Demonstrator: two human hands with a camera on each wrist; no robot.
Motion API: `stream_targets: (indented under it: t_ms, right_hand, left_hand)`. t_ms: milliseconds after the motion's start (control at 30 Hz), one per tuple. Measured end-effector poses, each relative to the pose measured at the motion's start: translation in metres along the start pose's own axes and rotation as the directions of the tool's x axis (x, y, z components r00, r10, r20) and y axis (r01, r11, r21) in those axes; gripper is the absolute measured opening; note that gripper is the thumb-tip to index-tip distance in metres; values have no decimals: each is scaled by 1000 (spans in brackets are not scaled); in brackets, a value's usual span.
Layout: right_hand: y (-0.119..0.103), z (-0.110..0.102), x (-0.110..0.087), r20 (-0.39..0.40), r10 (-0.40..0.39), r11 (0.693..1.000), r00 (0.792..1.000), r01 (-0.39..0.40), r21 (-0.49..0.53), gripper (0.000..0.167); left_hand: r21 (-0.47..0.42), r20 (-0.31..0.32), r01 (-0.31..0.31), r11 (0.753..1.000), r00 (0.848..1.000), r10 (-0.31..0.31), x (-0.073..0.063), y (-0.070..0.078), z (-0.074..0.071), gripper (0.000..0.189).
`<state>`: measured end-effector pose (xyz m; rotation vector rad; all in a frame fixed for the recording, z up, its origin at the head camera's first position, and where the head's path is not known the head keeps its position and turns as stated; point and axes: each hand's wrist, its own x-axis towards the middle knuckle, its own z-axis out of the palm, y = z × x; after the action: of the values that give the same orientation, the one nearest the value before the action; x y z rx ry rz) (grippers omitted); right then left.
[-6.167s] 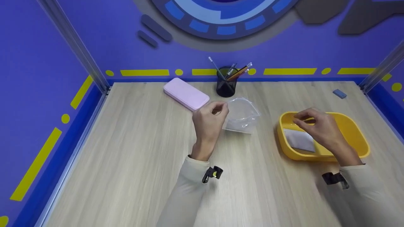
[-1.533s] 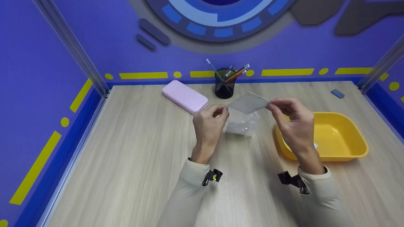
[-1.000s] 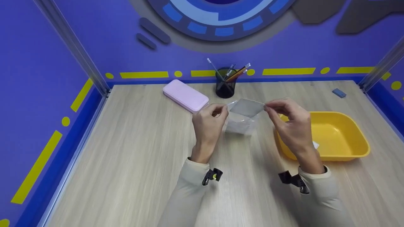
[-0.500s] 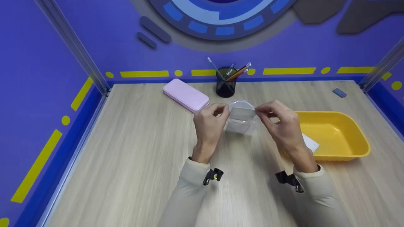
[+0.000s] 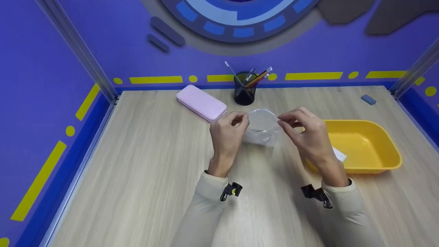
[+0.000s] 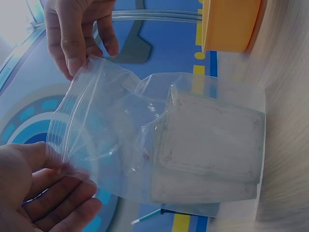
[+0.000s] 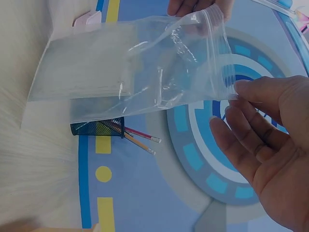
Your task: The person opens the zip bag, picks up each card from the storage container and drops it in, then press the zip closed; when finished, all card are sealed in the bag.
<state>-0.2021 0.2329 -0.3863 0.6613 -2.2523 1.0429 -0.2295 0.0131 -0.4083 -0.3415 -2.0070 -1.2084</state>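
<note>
A clear zip bag (image 5: 262,135) stands upright on the table with its mouth spread round. My left hand (image 5: 228,132) pinches the left side of the rim between thumb and finger. On the opposite side, my right hand (image 5: 308,133) pinches the other edge of the rim. Flat grey translucent square sheets (image 6: 212,140) lie in the lower part of the bag, overlapping, as the left wrist view shows. From the right wrist, the zip strip (image 7: 219,58) runs between both hands. To the right is a yellow tray (image 5: 363,164) with a white flat piece (image 5: 339,154) partly hidden by my right hand.
Behind my left hand lies a pink case (image 5: 202,103). A black mesh cup (image 5: 244,92) with pencils and pens stands behind the bag. At the back right is a small blue-grey block (image 5: 368,100). Blue panels (image 5: 147,61) wall the table at the back and sides.
The grey square sheet that my right hand took from the tray has gone down into the bag. My right hand now pinches the bag's rim. My left hand has stayed at its edge.
</note>
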Motion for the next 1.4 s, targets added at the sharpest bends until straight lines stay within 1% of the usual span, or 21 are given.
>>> stream_targets:
  t_ms: [167, 333, 500, 600, 767, 900, 1100, 1300, 1400]
  right_hand:
    - [-2, -7, 3, -2, 4, 1000, 1000, -4, 5, 17]
    - [0, -20, 2, -12, 20, 1000, 1000, -20, 8, 20]
    - [12, -34, -4, -19, 79, 997, 997, -79, -25, 20]
    - [22, -42, -9, -5, 127, 991, 992, -127, -51, 21]
    - [41, -54, -15, 54, 197, 977, 979, -192, -88, 20]
    - [57, -63, -20, 133, 265, 961, 955, -251, -117, 19]
    - [78, -73, -28, 226, 373, 923, 900, -336, -188, 21]
    - [98, -76, -36, 280, 428, 897, 859, -367, -245, 21]
    - [108, -75, -40, 314, 468, 876, 826, -386, -289, 22]
  left_hand:
    - [2, 6, 0, 1000, 1000, 0, 1, 0, 0, 5]
    - [10, 8, -5, 1000, 1000, 5, 2, 0, 0, 6]
    - [-5, 11, 10, 1000, 1000, -10, 0, -1, 1, 6]
    - [-22, 18, 18, 1000, 1000, -17, 0, -1, 1, 6]
    - [-30, 24, 19, 999, 1000, -18, 0, -1, 1, 5]
    - [-22, 20, 12, 1000, 1000, -11, 0, -2, 0, 6]
    - [-22, 24, 14, 1000, 1000, -13, 0, 0, 0, 5]
    - [-14, 20, 4, 1000, 1000, -4, 0, 1, 1, 7]
    - [-13, 18, 4, 1000, 1000, -3, 0, 2, 1, 6]
